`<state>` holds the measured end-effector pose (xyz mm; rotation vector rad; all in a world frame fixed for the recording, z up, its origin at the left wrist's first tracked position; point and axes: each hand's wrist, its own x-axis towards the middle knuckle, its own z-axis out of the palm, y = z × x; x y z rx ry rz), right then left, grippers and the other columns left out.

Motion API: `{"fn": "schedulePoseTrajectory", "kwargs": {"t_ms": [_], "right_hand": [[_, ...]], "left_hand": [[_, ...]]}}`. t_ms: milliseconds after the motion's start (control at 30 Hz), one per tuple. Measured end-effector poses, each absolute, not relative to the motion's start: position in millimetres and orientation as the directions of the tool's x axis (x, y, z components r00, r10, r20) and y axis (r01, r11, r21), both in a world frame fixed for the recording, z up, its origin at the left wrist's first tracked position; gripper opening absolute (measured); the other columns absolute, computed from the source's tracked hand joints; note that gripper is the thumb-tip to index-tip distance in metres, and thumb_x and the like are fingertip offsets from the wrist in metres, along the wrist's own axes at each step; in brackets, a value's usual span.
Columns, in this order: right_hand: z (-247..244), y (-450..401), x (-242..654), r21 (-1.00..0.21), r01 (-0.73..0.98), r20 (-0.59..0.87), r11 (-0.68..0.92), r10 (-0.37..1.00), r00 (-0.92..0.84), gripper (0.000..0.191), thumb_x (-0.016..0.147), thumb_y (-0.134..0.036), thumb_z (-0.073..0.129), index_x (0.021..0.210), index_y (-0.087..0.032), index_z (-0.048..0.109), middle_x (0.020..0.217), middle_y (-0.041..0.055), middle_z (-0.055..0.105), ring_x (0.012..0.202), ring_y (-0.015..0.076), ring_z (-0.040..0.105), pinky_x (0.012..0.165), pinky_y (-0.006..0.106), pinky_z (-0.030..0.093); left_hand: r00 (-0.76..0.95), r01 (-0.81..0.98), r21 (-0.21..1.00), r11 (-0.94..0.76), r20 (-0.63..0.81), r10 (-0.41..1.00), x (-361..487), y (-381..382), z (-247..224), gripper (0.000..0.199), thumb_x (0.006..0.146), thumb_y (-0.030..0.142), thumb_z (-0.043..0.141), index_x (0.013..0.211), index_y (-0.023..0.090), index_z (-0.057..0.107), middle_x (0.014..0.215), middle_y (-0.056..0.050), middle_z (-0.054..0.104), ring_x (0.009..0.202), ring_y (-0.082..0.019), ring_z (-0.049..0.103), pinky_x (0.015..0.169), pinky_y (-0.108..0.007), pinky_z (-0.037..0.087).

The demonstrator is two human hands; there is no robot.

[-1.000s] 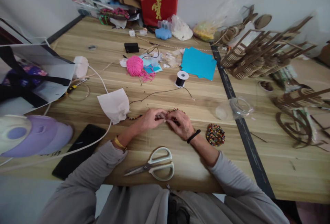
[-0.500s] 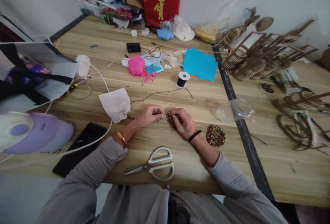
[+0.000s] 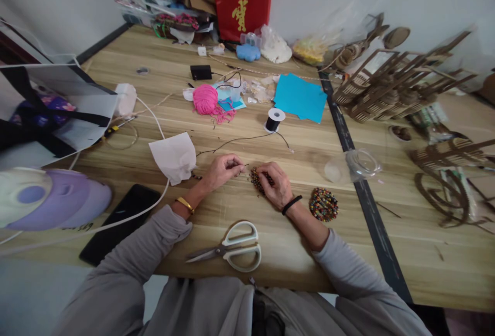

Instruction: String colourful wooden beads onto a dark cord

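My left hand (image 3: 223, 172) is closed in a pinch, and a thin dark cord (image 3: 246, 165) pokes out past its fingertips. A few small beads (image 3: 196, 176) lie by that wrist, beside the white paper. My right hand (image 3: 275, 185) has its fingers curled down on a pile of small brown and dark beads (image 3: 255, 177), partly covered by the hand. Whether a single bead sits between those fingertips is too small to tell. To the right of my right wrist lies a coil of multicoloured beads (image 3: 324, 204). Scissors (image 3: 242, 247) with white handles rest nearer my body.
A spool of black cord (image 3: 275, 119) stands behind the hands, its loose end trailing on the table. Pink yarn (image 3: 205, 99) and blue sheets (image 3: 300, 97) lie farther back. At left are white paper (image 3: 174, 155), a black phone (image 3: 119, 225) and a cable. Woven wooden pieces (image 3: 377, 91) crowd the right.
My left hand has drawn slightly back from the right one, widening the gap between the fingertips. The cord tip now shows. My right hand stays on the beads.
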<state>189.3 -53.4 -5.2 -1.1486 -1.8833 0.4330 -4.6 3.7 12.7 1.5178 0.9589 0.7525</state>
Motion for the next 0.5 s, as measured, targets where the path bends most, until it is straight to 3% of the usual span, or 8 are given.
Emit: {"fn": "schedulePoseTrajectory", "kwargs": {"t_ms": [300, 500], "right_hand": [[-5, -54, 189, -0.664, 0.529, 0.497, 0.528, 0.841, -0.217, 0.012, 0.091, -0.02, 0.047, 0.091, -0.02, 0.06, 0.087, 0.0083, 0.062, 0.085, 0.0199, 0.057, 0.077, 0.035, 0.05], [3, -52, 193, -0.659, 0.554, 0.464, 0.508, 0.855, -0.232, 0.013, 0.09, -0.018, 0.048, 0.09, -0.02, 0.061, 0.086, 0.0073, 0.061, 0.084, 0.0194, 0.056, 0.076, 0.034, 0.048]], "left_hand": [[0.472, 0.207, 0.971, -0.119, 0.008, 0.882, -6, 4, 13, 0.016, 0.075, 0.027, 0.063, 0.075, 0.01, 0.061, 0.069, -0.004, 0.066, 0.058, -0.008, 0.053, 0.055, -0.018, 0.04], [0.572, 0.245, 0.939, -0.239, 0.059, 0.818, -6, 5, 6, 0.016, 0.077, 0.026, 0.062, 0.075, 0.01, 0.063, 0.069, -0.003, 0.065, 0.059, -0.008, 0.053, 0.058, -0.018, 0.041]]}}
